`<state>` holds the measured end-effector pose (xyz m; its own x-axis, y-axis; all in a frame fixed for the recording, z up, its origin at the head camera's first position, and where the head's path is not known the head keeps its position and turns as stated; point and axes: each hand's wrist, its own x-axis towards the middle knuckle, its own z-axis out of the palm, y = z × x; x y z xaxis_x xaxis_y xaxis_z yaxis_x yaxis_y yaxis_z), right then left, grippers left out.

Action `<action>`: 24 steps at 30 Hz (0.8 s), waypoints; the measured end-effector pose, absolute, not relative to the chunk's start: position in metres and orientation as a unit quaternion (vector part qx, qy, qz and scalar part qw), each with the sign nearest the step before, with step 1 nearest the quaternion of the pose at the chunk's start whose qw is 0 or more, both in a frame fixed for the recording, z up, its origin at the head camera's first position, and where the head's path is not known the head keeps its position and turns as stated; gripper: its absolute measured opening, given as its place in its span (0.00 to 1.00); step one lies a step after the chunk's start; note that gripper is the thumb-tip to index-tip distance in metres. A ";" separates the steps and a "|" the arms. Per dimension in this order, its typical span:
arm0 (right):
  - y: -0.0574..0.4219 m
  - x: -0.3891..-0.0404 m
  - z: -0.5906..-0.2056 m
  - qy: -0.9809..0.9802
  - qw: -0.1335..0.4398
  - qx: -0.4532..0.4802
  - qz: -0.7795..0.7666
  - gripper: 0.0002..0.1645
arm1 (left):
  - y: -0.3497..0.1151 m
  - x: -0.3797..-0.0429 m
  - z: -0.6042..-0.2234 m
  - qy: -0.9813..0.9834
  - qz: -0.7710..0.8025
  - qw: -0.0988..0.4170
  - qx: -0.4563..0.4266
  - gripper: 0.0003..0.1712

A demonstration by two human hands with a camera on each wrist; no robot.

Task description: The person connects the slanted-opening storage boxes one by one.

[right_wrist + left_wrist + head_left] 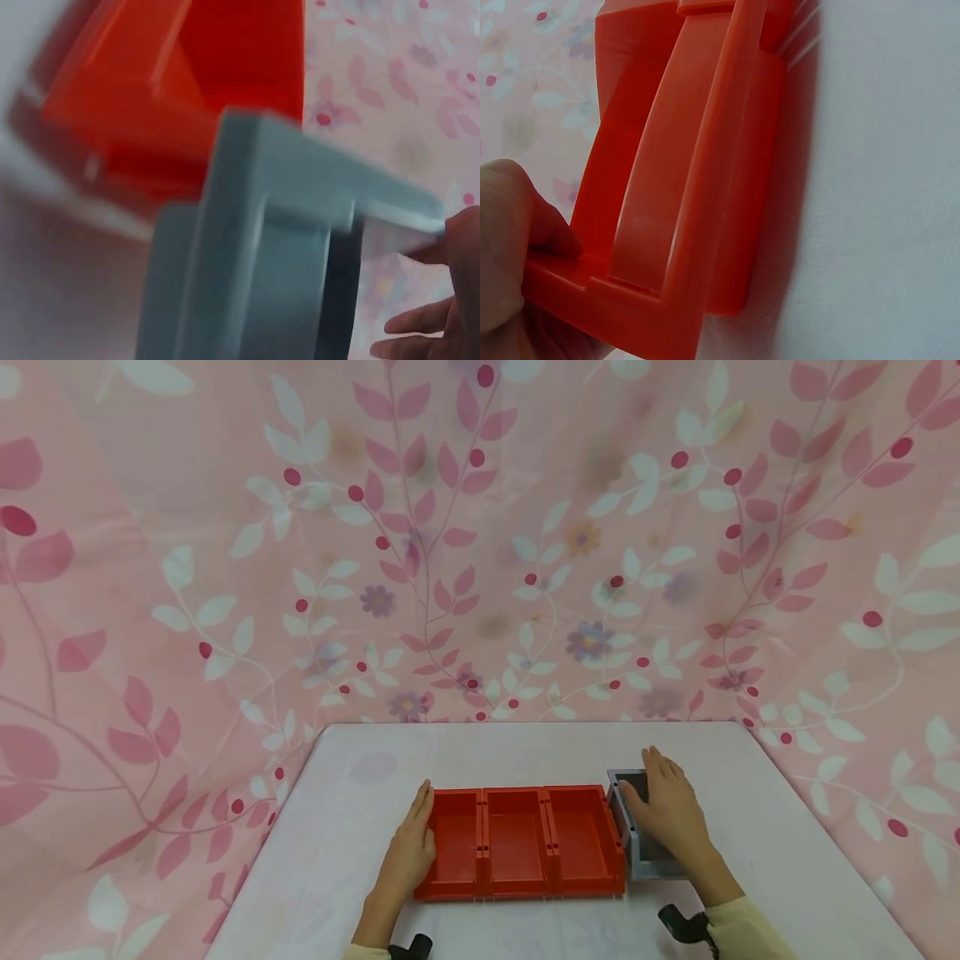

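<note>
Three red plastic bins [516, 852] stand side by side in a row on the table. At the row's left end, my left hand [408, 852] holds the outer wall of the leftmost bin; in the left wrist view the thumb [555, 229] lies over its rim [592, 289]. A grey plastic bin [637, 860] with a dark inside sits at the row's right end, close against the red bins. My right hand [671, 810] rests over the grey bin with its fingers extended, covering much of its right side. The right wrist view shows the grey rim [330, 172] blurred.
All the bins are on a white-covered table [337, 827]. Behind it hangs a pink curtain [480, 568] with leaves and flowers, which also spreads to both sides. Black wrist mounts [686, 925] show near both sleeves.
</note>
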<state>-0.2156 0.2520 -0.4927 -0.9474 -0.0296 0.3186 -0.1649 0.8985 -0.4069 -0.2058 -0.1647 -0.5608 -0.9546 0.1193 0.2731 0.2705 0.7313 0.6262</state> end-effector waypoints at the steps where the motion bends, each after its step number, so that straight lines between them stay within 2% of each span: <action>1: 0.246 -0.219 -0.493 -0.960 0.152 0.069 0.226 0.45 | -0.165 -0.206 -0.561 -0.924 -0.350 0.110 -0.108 0.37; 9: 0.208 -0.242 -0.500 -0.959 0.119 0.121 0.228 0.43 | -0.166 -0.206 -0.562 -0.923 -0.350 0.118 -0.108 0.38; 24: 0.204 -0.244 -0.504 -0.972 0.110 0.121 0.169 0.42 | -0.163 -0.205 -0.559 -0.929 -0.338 0.106 -0.105 0.37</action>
